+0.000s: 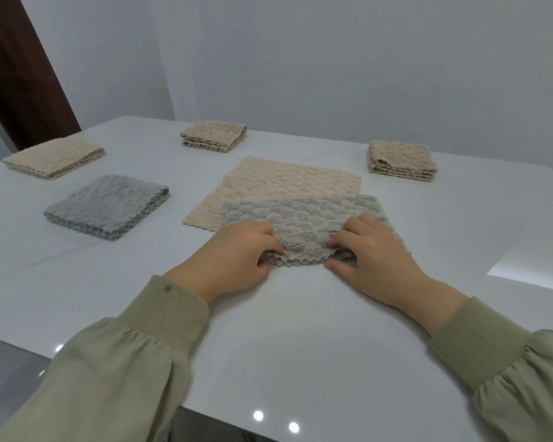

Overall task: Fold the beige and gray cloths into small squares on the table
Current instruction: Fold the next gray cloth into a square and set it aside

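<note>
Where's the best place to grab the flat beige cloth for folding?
Probably pinch the two far corners of the flat beige cloth, coming down from above: that far edge lies bare and flat, while the gray cloth covers its near part.

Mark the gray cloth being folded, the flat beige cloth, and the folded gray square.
gray cloth being folded (300, 215), head view, its far flat part.
flat beige cloth (284, 178), head view, its bare middle.
folded gray square (104, 202), head view, top face.

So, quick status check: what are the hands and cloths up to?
Both pinching: left hand and right hand on gray cloth, near edge. It overlaps the flat beige cloth. Nothing blocking.
</note>
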Motion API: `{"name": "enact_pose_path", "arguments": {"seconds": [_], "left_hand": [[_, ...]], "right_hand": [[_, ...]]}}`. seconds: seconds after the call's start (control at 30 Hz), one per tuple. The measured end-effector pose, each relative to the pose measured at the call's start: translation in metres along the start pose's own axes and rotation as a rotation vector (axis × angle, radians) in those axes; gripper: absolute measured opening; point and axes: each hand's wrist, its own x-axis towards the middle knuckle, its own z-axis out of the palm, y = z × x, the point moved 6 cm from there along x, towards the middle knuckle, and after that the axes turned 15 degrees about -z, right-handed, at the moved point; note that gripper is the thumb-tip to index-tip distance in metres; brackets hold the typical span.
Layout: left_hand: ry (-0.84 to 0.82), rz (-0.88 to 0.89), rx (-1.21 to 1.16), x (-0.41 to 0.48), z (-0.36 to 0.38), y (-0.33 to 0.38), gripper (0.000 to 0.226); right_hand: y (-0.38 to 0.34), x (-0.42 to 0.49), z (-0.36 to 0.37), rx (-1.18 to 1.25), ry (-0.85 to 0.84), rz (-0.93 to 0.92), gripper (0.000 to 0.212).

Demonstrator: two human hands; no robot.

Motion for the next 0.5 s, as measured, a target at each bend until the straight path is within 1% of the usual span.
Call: {"name": "enact_pose_path", "arguments": {"seconds": [0.13, 0.23, 0.33, 0.37, 0.43, 0.5], "left_hand": [[0.047, -0.011, -0.002, 0.001, -0.001, 0.003, 0.032], [0.133, -0.052, -0.083, 0.003, -0.006, 0.003, 0.030], [0.201, -0.080, -0.113, 0.006, -0.012, 0.003, 0.030], [0.218, -0.073, -0.101, 0.006, -0.012, 0.004, 0.032], [0.245, -0.068, -0.074, 0.009, -0.012, 0.006, 0.039], [0.284, -0.076, -0.067, 0.012, -0.016, 0.007, 0.045]], "right_hand": [[-0.006, 0.003, -0.001, -0.001, 0.020, 0.014, 0.046], [-0.017, 0.013, 0.001, 0.013, 0.055, 0.004, 0.044], [-0.023, 0.021, 0.008, -0.069, 0.047, -0.009, 0.030], [-0.023, 0.022, 0.008, -0.087, 0.068, -0.007, 0.025], [-0.018, 0.025, 0.001, -0.079, 0.160, 0.007, 0.017], [-0.011, 0.030, -0.009, -0.045, 0.242, 0.025, 0.013]]}}
